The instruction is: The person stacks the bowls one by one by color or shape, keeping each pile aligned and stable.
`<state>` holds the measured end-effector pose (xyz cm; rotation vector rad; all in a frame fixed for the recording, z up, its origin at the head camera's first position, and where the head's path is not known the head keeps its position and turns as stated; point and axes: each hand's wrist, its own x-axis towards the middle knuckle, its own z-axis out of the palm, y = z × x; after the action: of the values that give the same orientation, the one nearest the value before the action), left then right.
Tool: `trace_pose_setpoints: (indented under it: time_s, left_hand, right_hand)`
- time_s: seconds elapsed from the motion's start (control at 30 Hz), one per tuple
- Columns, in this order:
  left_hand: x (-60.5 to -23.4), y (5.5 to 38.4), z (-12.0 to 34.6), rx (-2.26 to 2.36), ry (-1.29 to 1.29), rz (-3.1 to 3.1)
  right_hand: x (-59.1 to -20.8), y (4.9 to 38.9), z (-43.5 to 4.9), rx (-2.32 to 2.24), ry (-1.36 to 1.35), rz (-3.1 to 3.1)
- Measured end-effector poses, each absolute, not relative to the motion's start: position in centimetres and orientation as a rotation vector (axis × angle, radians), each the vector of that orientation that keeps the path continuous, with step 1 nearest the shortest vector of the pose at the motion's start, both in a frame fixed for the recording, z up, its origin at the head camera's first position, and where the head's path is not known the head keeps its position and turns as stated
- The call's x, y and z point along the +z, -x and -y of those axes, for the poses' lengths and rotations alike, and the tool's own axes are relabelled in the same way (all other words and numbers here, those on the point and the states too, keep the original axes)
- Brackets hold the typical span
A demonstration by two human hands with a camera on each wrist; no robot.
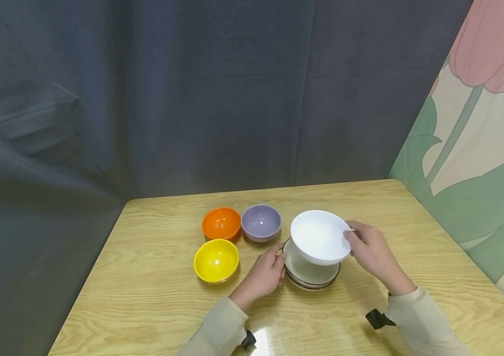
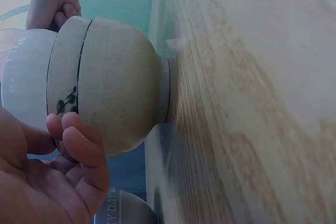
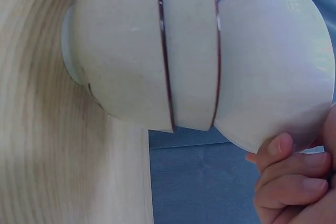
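Observation:
My right hand (image 1: 371, 251) pinches the right rim of a white bowl (image 1: 320, 235), thumb inside and fingers beneath. The bowl is tilted over a stack of two cream bowls (image 1: 303, 271) with dark rims. My left hand (image 1: 262, 274) holds the left edge of that stack; in the left wrist view its curled fingertips lie on the upper cream bowl (image 2: 65, 66), near a green leaf print. The lower cream bowl (image 2: 118, 82) stands on the table. In the right wrist view the underside of the white bowl (image 3: 273, 61) shows just above the stack.
Left of the stack stand an orange bowl (image 1: 221, 224), a purple bowl (image 1: 261, 222) and a yellow bowl (image 1: 216, 261), close together on the wooden table (image 1: 145, 296). A dark curtain (image 1: 216, 99) hangs behind, and a flower-painted wall (image 1: 479, 198) borders the right side.

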<state>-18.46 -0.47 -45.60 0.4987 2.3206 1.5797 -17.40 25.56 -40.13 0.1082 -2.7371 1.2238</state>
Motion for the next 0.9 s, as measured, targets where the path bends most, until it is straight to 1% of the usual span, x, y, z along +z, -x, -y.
trace_pose_setpoints:
  time_s: [0.63,0.9]
  left_hand:
    - [-45.7,18.4,0.5,1.562,-0.505,-2.333]
    - [-45.7,18.3,0.5,1.572,-0.488,-2.334]
  right_hand:
    - [-41.3,17.1,-25.1,1.245,-0.14,2.751]
    - [-41.9,17.0,-24.6,1.183,-0.19,2.745]
